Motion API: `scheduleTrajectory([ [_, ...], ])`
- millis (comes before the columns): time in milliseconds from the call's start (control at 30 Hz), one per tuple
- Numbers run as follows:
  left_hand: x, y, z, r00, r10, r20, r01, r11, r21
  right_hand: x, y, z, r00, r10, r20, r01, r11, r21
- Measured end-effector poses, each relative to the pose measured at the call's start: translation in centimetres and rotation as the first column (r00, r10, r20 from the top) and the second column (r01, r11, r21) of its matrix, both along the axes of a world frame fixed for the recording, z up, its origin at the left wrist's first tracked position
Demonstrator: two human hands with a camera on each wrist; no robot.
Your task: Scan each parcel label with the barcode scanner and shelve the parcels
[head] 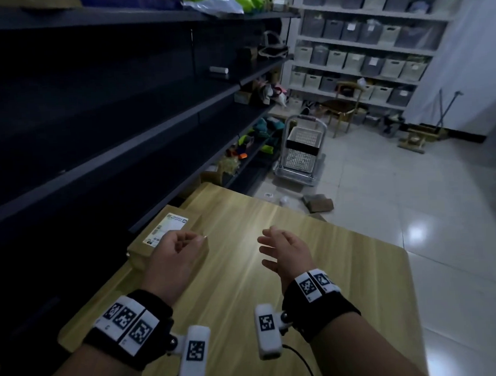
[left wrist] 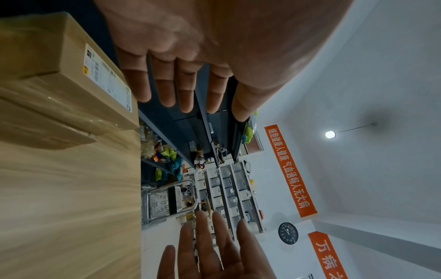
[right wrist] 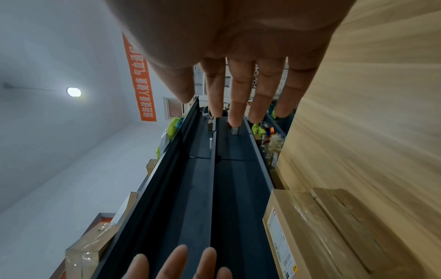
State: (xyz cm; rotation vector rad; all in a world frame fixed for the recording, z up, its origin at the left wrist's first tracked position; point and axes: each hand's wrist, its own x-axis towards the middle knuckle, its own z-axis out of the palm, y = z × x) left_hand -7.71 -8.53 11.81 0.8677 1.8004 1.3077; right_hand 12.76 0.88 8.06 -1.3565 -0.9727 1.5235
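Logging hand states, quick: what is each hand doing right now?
Left hand: open, holds nothing, above the labelled brown cardboard parcel.
Right hand: open, holds nothing.

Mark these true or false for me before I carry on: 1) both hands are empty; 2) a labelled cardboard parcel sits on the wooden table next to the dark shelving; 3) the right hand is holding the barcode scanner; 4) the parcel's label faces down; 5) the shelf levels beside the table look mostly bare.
1) True. The left hand and the right hand hold nothing.
2) True. The parcel lies on the wooden table, at the edge by the dark shelving.
3) False. The right hand is open and empty; no scanner shows in any view.
4) False. The label faces up.
5) True. Goods show only further along.
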Motion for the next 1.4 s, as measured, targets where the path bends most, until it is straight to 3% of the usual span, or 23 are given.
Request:
scheduleTrajectory([
  [400, -11.0, 5.4, -3.2, 0.999, 0.048, -0.007, -0.049, 0.997, -0.063, -9.4, 4.0, -3.2, 0.998, 0.042, 0.04, -0.041, 0.999, -0.024],
  [733, -21.1, 12.2, -8.7, 1.0, -0.015, -0.014, 0.011, 0.973, -0.23, -18.8, 7.6, -8.5, 0.996, 0.021, 0.087, -0.001, 0.976, -0.217],
  [1033, -23.4, 13.5, -14.9, 0.992, -0.114, 0.054, 0.126, 0.923, -0.363, -21.7, 7.1, -12.7, 0.987, 0.1, 0.126, -0.042, 0.916, -0.398],
  [1233, -22.9, 13.3, -15.2, 0.98, -0.2, 0.01, 0.185, 0.885, -0.427, -22.9, 6.7, -13.7, 0.984, 0.167, 0.065, -0.12, 0.886, -0.448],
  [1400, -20.4, 12.8, -14.9, 0.971, -0.237, -0.018, 0.21, 0.89, -0.404, -20.9, 6.3, -14.3, 0.986, 0.139, 0.092, -0.088, 0.903, -0.42],
])
